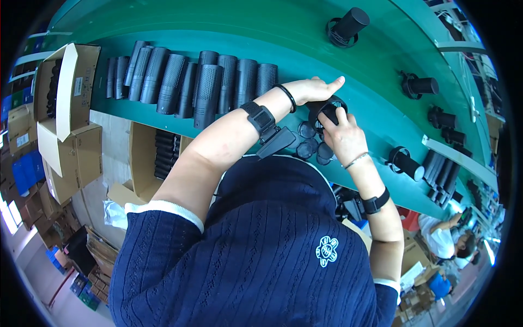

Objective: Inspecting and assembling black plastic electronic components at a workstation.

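A dark cylindrical housing with a black ring (340,102) at its upper end is between my two hands over the green bench. My left hand (317,89) is closed against its far left side, thumb stretched out to the right and other fingers mostly hidden. From the near right, my right hand (345,139) reaches onto it, fingers bent into the ring's opening. Several round black caps (307,147) lie on the bench just below the piece. Left of my left wrist stand and lean several black perforated cylinders (208,92) in a row.
More black cylinders with ring bases sit on the green bench (229,41): one at the far side (353,22), others to the right (406,163). Further tubes (440,170) lie beyond a pale rail. Open cartons (76,92) stand at the left. Another person (438,234) is at lower right.
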`<state>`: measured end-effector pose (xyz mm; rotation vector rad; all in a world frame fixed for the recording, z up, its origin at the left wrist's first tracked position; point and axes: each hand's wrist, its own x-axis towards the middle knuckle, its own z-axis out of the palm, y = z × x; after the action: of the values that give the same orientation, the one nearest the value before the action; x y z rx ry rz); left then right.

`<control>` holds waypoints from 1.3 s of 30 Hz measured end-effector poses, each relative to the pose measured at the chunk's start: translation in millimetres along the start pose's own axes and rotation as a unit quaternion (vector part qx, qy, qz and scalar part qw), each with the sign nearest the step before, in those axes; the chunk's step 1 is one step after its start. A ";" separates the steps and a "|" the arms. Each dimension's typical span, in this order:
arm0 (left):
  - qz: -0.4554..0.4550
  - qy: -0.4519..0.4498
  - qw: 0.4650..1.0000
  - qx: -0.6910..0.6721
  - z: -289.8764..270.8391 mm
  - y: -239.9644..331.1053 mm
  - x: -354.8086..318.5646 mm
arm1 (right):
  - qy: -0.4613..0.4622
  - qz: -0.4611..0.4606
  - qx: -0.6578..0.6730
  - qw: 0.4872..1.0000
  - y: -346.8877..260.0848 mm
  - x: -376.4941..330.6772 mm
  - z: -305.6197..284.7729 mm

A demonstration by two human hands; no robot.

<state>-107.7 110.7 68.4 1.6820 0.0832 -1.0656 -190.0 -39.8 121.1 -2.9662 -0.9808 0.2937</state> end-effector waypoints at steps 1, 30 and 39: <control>0.006 0.058 0.998 0.016 3.5 -3.4 3.9 | 0.000 0.000 0.000 1.000 -1.3 0.1 0.9; 0.065 -0.033 0.844 -0.532 11.4 -64.2 -15.4 | 0.250 0.064 0.249 0.933 -7.6 -13.5 8.4; 0.085 -0.095 0.804 -0.581 5.5 -47.1 -32.9 | 0.286 -0.047 0.171 0.942 -7.7 -13.6 0.5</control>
<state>-155.8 139.9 55.8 0.4459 0.3684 -0.7508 -205.3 -41.6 123.4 -2.4475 -0.8738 -0.3501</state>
